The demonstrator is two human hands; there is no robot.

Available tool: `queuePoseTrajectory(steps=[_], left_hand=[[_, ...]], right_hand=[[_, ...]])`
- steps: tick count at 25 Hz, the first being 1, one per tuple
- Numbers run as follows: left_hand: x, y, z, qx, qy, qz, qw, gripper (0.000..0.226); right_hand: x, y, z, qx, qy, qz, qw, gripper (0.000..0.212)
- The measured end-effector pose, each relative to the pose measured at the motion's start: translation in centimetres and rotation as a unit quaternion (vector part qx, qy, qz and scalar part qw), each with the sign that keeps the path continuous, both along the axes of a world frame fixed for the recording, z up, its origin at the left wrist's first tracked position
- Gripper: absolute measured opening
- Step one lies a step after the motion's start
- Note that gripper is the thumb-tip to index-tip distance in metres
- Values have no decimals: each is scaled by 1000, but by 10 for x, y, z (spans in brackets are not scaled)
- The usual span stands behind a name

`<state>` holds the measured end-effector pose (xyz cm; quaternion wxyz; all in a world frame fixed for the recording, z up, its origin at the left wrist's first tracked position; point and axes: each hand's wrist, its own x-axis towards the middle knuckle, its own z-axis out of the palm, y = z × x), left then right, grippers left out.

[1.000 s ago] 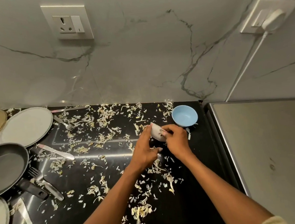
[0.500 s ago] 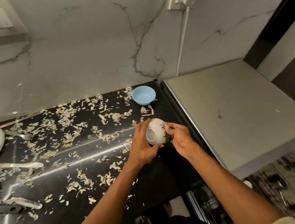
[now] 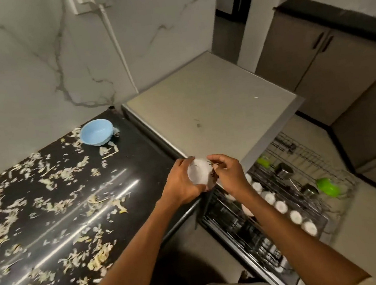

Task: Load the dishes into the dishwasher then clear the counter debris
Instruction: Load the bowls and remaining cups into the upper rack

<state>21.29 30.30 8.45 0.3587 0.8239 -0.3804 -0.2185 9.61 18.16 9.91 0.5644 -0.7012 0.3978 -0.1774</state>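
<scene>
A small white bowl (image 3: 199,173) with a flower pattern is held upside down over the counter's right edge. My left hand (image 3: 180,186) grips it from the left, fingers curled round its side. My right hand (image 3: 227,175) pinches its rim from the right. Below and to the right the dishwasher rack (image 3: 306,189) is pulled out, with several white cups, steel cups and green items in it. A light blue bowl (image 3: 96,131) stands at the back of the black counter (image 3: 137,162). Pale vegetable scraps (image 3: 44,179) lie scattered over the counter.
The dishwasher's grey top (image 3: 213,106) sits right of the counter. A white cable (image 3: 116,49) runs down the marble wall from a socket. Grey cabinets (image 3: 325,54) stand at the far right. The floor lies below.
The view has swung right and down, so the plates and pan at left are out of sight. Both hands have carried the white bowl from mid-counter to its right edge, above the open rack.
</scene>
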Motion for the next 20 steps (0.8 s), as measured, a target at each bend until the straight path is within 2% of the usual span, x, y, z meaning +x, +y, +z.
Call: queuePoseTrajectory(steps=[4,7,10,12,15,20], left_hand=[[-59,-65,3,35,-1,-55,998,107],[-100,-104,1,60,-17,-81,995,96],[-146,-148,-2,79,-13,-111,991,89],[-179,-174,-6,92,-12,-133,987,87],[-217,-209,-14,107,-6,-160,981,83],[-249,-252,-23,115,-12,-204,972,85]], right_hand=[[-80,-42,-5,-93,50,31,994,52],[-130,-68,-10,-135,128,75,980,74],[-178,-97,-18,-167,195,78,963,97],[-209,-114,-31,-178,216,71,957,105],[-244,-138,-43,-211,245,43,945,110],[-279,-169,-61,-228,251,12,941,102]])
